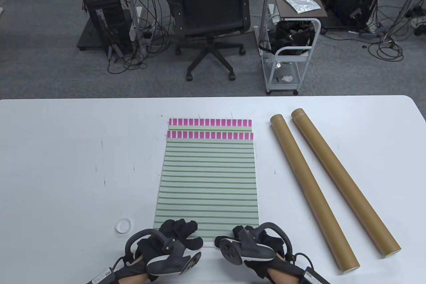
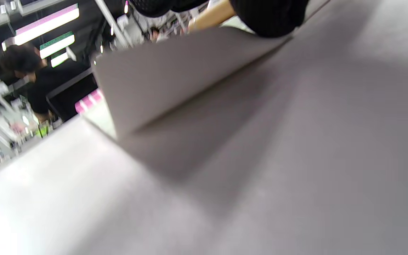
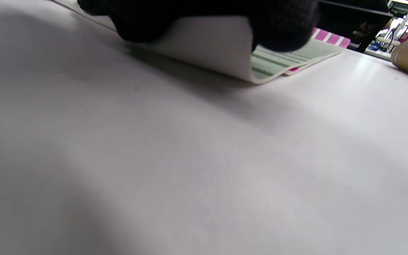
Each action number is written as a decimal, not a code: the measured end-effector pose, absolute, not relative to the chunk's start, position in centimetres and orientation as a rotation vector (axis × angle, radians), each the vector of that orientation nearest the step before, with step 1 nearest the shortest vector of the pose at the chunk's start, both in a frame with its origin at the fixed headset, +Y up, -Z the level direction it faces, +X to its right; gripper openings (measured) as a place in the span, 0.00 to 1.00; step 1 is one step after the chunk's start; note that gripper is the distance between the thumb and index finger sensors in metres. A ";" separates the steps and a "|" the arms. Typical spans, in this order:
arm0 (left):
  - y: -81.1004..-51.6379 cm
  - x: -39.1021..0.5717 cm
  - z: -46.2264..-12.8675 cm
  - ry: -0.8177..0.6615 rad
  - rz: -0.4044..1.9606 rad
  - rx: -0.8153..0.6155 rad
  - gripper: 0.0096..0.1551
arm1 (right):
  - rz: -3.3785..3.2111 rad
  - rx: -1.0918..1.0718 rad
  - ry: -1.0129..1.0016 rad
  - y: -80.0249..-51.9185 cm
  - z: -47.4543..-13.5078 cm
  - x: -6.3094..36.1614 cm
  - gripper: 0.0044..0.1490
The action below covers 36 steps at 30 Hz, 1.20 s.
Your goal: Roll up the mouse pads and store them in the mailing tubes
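Note:
Two green striped mouse pads with pink far edges lie stacked on the white table; the top pad (image 1: 208, 177) covers most of the lower pad (image 1: 210, 125). My left hand (image 1: 179, 232) and my right hand (image 1: 244, 234) grip the near edge of the top pad at its two near corners. That edge is lifted off the table, showing its pale underside in the left wrist view (image 2: 175, 78) and in the right wrist view (image 3: 218, 49). Two brown mailing tubes (image 1: 311, 190) (image 1: 344, 180) lie side by side to the right of the pads.
A small white round cap (image 1: 123, 225) lies on the table left of my left hand. The table's far edge (image 1: 213, 98) borders a floor with an office chair (image 1: 209, 14) and a cart (image 1: 289, 41).

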<state>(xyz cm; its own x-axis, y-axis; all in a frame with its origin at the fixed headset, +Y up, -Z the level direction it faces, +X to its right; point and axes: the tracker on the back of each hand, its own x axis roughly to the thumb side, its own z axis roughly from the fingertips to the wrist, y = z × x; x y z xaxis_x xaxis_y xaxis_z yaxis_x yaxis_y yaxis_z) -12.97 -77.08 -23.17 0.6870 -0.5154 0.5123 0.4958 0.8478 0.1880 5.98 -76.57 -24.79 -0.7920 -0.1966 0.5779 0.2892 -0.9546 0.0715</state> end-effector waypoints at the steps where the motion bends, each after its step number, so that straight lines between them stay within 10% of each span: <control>1: -77.2 -12.9 -22.9 -0.617 -0.554 0.035 0.26 | -2.756 -0.859 -0.225 -76.3 -24.8 5.9 0.36; 18: -77.1 -13.6 -25.1 -0.540 -0.198 -0.247 0.33 | -2.932 -0.832 -0.498 -77.2 -26.0 6.8 0.37; 36: -76.8 -12.8 -25.5 -0.537 -0.243 -0.139 0.21 | -2.940 -0.797 -0.299 -77.1 -26.4 5.6 0.26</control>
